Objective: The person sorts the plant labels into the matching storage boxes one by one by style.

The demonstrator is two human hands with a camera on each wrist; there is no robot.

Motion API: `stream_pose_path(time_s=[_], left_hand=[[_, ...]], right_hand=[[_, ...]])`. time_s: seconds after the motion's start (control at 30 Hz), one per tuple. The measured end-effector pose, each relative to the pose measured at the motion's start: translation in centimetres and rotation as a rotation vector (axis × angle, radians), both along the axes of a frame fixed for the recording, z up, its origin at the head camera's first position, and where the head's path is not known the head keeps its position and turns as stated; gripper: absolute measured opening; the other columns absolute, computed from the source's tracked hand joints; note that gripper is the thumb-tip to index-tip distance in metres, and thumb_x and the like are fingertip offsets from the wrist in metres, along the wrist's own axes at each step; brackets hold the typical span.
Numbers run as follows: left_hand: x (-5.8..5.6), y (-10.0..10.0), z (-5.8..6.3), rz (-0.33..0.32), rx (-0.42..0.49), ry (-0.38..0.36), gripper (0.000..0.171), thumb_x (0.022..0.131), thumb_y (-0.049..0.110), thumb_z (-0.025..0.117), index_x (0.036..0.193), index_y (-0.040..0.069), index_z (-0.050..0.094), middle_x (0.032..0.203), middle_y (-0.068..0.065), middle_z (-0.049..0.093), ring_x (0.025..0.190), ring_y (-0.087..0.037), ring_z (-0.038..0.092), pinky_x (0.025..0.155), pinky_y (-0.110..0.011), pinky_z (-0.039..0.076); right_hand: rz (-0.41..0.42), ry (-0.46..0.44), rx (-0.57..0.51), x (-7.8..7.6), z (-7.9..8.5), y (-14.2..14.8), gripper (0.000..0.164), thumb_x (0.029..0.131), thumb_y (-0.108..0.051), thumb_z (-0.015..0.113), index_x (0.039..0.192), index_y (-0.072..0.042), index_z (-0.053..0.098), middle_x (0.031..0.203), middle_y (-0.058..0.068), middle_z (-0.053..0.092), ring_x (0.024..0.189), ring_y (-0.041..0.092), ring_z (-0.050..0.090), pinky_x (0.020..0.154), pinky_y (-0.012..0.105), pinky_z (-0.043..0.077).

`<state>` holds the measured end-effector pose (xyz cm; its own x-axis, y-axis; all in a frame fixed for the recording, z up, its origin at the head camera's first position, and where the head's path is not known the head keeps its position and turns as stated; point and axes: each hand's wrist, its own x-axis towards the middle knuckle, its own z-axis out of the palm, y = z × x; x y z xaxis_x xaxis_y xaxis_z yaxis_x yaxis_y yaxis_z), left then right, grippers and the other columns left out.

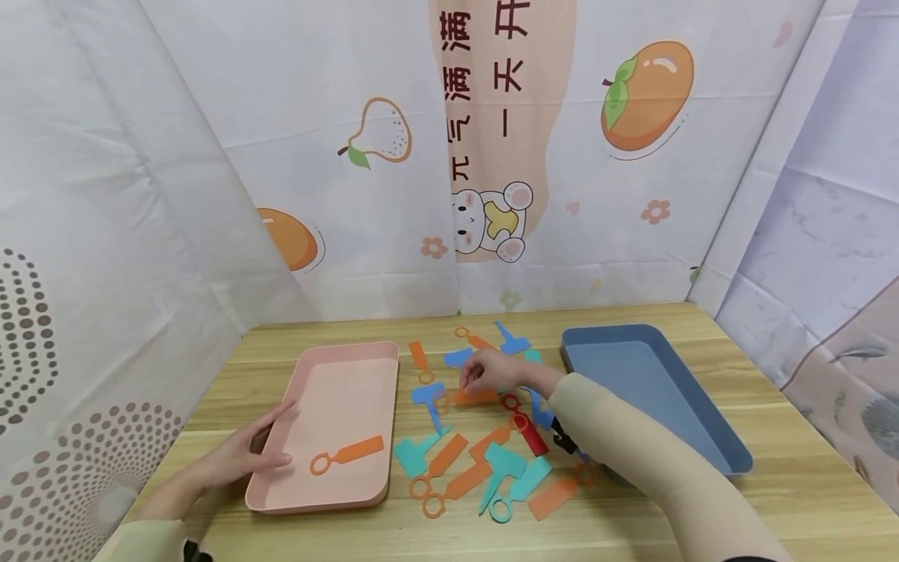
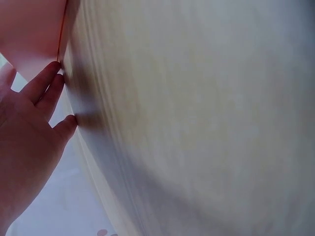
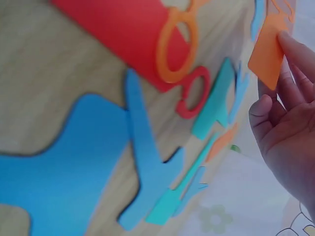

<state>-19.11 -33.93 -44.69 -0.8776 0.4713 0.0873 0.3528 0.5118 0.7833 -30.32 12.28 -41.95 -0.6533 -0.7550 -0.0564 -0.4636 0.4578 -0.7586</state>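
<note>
Head: right hand (image 1: pixel 494 371) pinches orange tag (image 1: pixel 482 396), right of pink tray (image 1: pixel 347 390); left hand (image 1: pixel 242 451), fingers spread, at the tray's left rim | Left wrist: fingers beside tray's edge | Right wrist: orange tag at fingertips

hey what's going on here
A person's right hand holds an orange tag, while the left hand rests at the edge of a pink tray. One ringed orange piece lies in that tray. More orange, blue, teal and red tags lie scattered on the wooden table, between it and a blue-grey tray.
</note>
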Motion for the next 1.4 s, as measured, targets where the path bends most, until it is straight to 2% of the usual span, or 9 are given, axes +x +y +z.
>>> stream_pose_path(time_s=[0.3, 0.57, 0.73, 0.93, 1.13, 1.3, 1.4], left_hand=[[0.0, -0.1, 0.1, -0.007, 0.008, -0.011, 0.084, 0.085, 0.012, 0.076, 0.15, -0.004, 0.026, 0.148, -0.036, 0.027, 0.12, 0.014, 0.031, 0.093, -0.008, 0.029], [0.1, -0.1, 0.2, -0.005, 0.007, -0.011, 0.084, 0.085, 0.011, 0.075, 0.15, -0.004, 0.025, 0.148, -0.036, 0.027, 0.12, 0.014, 0.032, 0.092, -0.008, 0.03], [0.1, -0.3, 0.3, 0.006, -0.003, -0.024, 0.084, 0.085, 0.012, 0.076, 0.151, -0.003, 0.025, 0.148, -0.035, 0.026, 0.121, 0.013, 0.032, 0.092, -0.009, 0.031], [0.2, -0.4, 0.3, 0.012, -0.008, -0.045, 0.085, 0.085, 0.014, 0.076, 0.151, -0.003, 0.025, 0.149, -0.034, 0.025, 0.121, 0.014, 0.031, 0.093, -0.009, 0.031], [0.1, -0.3, 0.1, 0.0, 0.001, -0.03, 0.085, 0.085, 0.013, 0.076, 0.151, -0.004, 0.025, 0.148, -0.035, 0.025, 0.121, 0.013, 0.032, 0.092, -0.009, 0.031], [-0.1, -0.2, 0.0, -0.005, 0.01, -0.038, 0.086, 0.085, 0.014, 0.076, 0.151, -0.003, 0.024, 0.149, -0.035, 0.024, 0.122, 0.016, 0.029, 0.093, -0.008, 0.029], [-0.1, -0.2, 0.0, 0.007, -0.005, -0.045, 0.086, 0.085, 0.016, 0.076, 0.152, -0.001, 0.025, 0.15, -0.034, 0.024, 0.122, 0.017, 0.025, 0.093, -0.007, 0.027]], right_hand=[[-0.002, 0.014, -0.091, -0.6, 2.5, -2.1, 0.005, 0.089, -0.001, 0.068, 0.093, 0.002, 0.067, 0.083, -0.001, 0.067, 0.075, 0.009, 0.062, 0.071, 0.024, 0.051], [-0.05, 0.026, -0.092, 0.2, 4.3, -5.1, 0.006, 0.09, -0.006, 0.069, 0.095, -0.003, 0.068, 0.083, -0.002, 0.066, 0.077, 0.012, 0.061, 0.072, 0.025, 0.05], [-0.046, -0.001, -0.133, 0.3, 4.3, -7.3, 0.004, 0.091, -0.008, 0.069, 0.094, -0.005, 0.068, 0.082, -0.002, 0.066, 0.076, 0.012, 0.061, 0.069, 0.024, 0.05], [-0.06, 0.011, -0.161, 0.8, 3.5, -10.5, 0.004, 0.09, -0.009, 0.071, 0.093, -0.006, 0.07, 0.082, -0.003, 0.067, 0.075, 0.009, 0.061, 0.069, 0.022, 0.049], [-0.011, -0.011, -0.234, 2.0, 2.3, -14.1, 0.004, 0.088, -0.002, 0.071, 0.091, -0.001, 0.07, 0.082, -0.002, 0.067, 0.076, 0.004, 0.061, 0.073, 0.02, 0.05], [0.005, -0.013, -0.198, 3.1, 1.3, -16.3, 0.003, 0.087, -0.004, 0.072, 0.088, -0.005, 0.07, 0.081, -0.003, 0.067, 0.073, 0.002, 0.059, 0.072, 0.017, 0.049], [0.009, 0.024, -0.157, 3.4, 0.8, -17.3, 0.005, 0.086, -0.005, 0.073, 0.086, -0.008, 0.07, 0.079, -0.007, 0.066, 0.073, 0.0, 0.059, 0.071, 0.015, 0.048]])
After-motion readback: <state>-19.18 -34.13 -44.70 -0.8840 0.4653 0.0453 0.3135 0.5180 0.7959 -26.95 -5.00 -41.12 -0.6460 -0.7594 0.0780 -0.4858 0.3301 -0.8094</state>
